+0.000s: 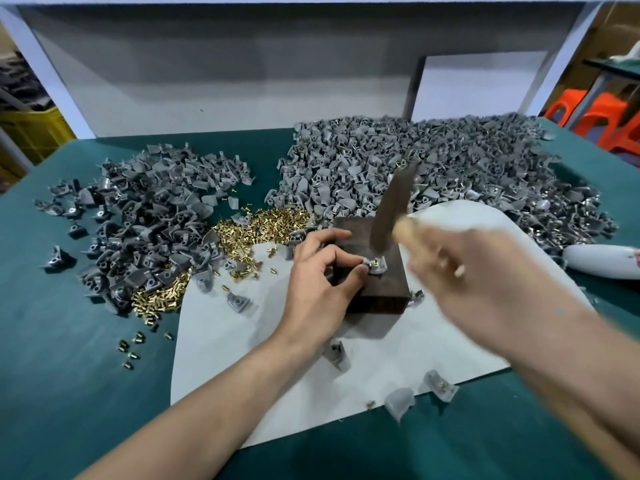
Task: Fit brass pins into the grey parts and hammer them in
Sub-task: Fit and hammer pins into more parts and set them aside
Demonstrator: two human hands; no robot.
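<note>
A grey part [375,266] with brass pins in it sits on top of a dark wooden block [377,289]. My left hand [322,271] pinches that part at its left edge, thumb and forefinger curled. My right hand [478,271], blurred by motion, grips the wooden handle of a hammer [391,209]. The hammer's metal head stands over the part, its lower end just above the pins. Loose brass pins [256,230] lie in a heap left of the block.
Large heaps of grey parts lie at the back right [433,174] and at the left [145,220] on the green table [62,341]. A pale sheet [242,341] lies under the block with a few loose parts. A white object [602,261] lies at the right.
</note>
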